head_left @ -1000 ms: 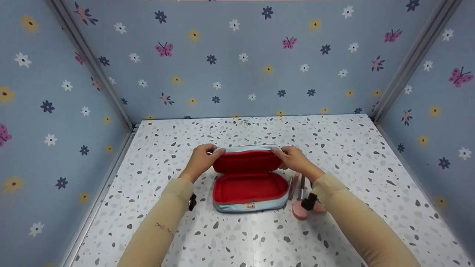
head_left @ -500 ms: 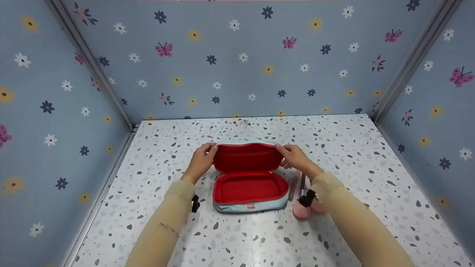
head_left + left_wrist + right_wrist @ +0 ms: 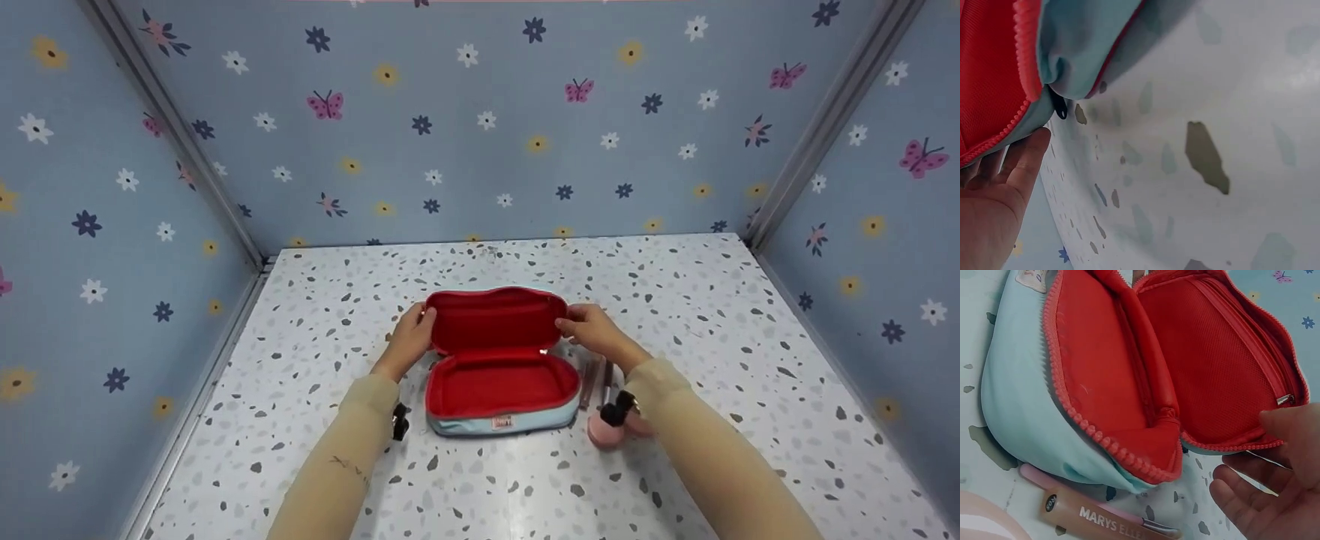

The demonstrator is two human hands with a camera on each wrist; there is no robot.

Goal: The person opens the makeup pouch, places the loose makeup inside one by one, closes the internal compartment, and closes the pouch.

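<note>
A light-blue zippered pouch (image 3: 502, 386) with red lining lies spread open on the speckled table, its lid raised at the back. My left hand (image 3: 409, 341) holds the lid's left edge; the left wrist view shows fingers (image 3: 1024, 163) against its outer side, with the thumb not clearly seen. At the lid's right edge, my right hand (image 3: 596, 330) pinches the rim, thumb inside and some fingers behind. In the right wrist view, a mesh pocket with a small zip pull (image 3: 1285, 400) lines the lid. No item shows inside the pouch.
Right of the pouch lie a tube lettered MARYS ELLE (image 3: 1095, 517), a pink-handled brush (image 3: 1033, 477) and round pink items (image 3: 606, 431), partly behind the right wrist. Floral panels (image 3: 480, 112) enclose the table at the back and sides.
The lid has tilted further back, showing more of its red inside. Both hands have slid down from its top corners to its side edges. The pouch's base stays in place.
</note>
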